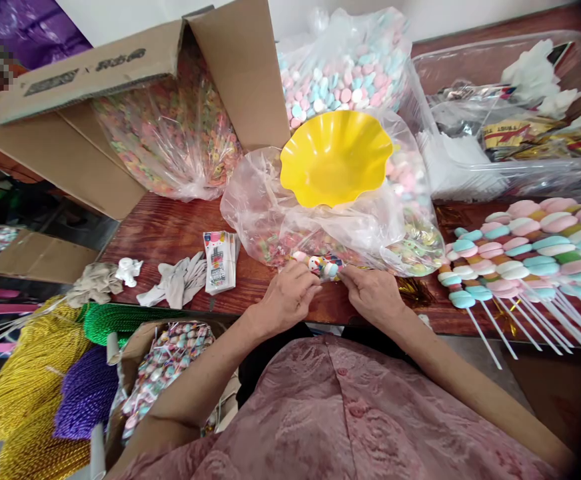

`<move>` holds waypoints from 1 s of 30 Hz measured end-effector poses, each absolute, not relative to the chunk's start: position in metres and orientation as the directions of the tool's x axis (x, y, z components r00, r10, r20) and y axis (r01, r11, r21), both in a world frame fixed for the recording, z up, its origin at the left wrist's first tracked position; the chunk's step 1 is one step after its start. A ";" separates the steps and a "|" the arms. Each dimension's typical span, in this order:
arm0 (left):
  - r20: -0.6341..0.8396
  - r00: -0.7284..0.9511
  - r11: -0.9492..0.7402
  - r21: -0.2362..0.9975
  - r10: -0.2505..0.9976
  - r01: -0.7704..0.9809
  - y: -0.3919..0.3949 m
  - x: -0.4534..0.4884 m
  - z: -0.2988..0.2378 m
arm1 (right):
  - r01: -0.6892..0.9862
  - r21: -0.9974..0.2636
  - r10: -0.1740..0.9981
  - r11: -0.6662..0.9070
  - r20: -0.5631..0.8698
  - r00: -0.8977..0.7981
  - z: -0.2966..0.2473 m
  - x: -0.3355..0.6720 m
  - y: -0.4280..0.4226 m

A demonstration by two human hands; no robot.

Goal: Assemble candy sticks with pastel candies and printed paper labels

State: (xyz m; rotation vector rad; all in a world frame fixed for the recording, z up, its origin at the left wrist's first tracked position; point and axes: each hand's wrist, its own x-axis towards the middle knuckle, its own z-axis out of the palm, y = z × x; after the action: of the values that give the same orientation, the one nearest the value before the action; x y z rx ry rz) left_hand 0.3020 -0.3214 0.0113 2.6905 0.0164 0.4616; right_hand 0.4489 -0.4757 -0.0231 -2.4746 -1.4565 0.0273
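Observation:
My left hand and my right hand meet at the near edge of the wooden table. Both are pinched on a small candy skewer piece of white, pink and blue sweets held between them. Right behind it lies a clear plastic bag of mixed candy. A yellow wavy bowl rests on top of that bag.
Finished marshmallow skewers are piled at the right. A tipped cardboard box holds a bag of ring candy. A bag of pastel marshmallows stands behind. Rags and a small packet lie left. Twine bundles sit below.

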 end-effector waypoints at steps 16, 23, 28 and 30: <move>-0.139 0.990 -0.803 0.587 0.024 0.102 -0.301 0.328 0.044 | 0.974 -0.198 0.867 -0.109 0.461 0.191 0.023 0.454 -0.493; 0.100 0.992 -0.981 0.182 0.080 0.061 -0.309 0.318 0.023 | 0.740 -0.654 0.951 -0.157 0.103 0.293 0.019 0.457 -0.490; 0.020 0.998 -0.990 0.127 0.068 0.065 -0.317 0.317 0.021 | 0.866 -0.480 0.974 -0.140 0.091 0.208 0.019 0.448 -0.483; -0.022 0.995 -0.976 0.196 0.094 0.097 -0.320 0.319 0.022 | 0.931 -0.338 0.977 -0.139 0.107 0.185 0.022 0.444 -0.477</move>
State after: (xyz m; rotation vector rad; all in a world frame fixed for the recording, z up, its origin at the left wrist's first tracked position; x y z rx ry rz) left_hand 0.3192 -0.3200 0.0216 2.9405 0.1419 -0.0181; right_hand 0.4442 -0.4773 0.0222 -2.1397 -1.8064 0.1982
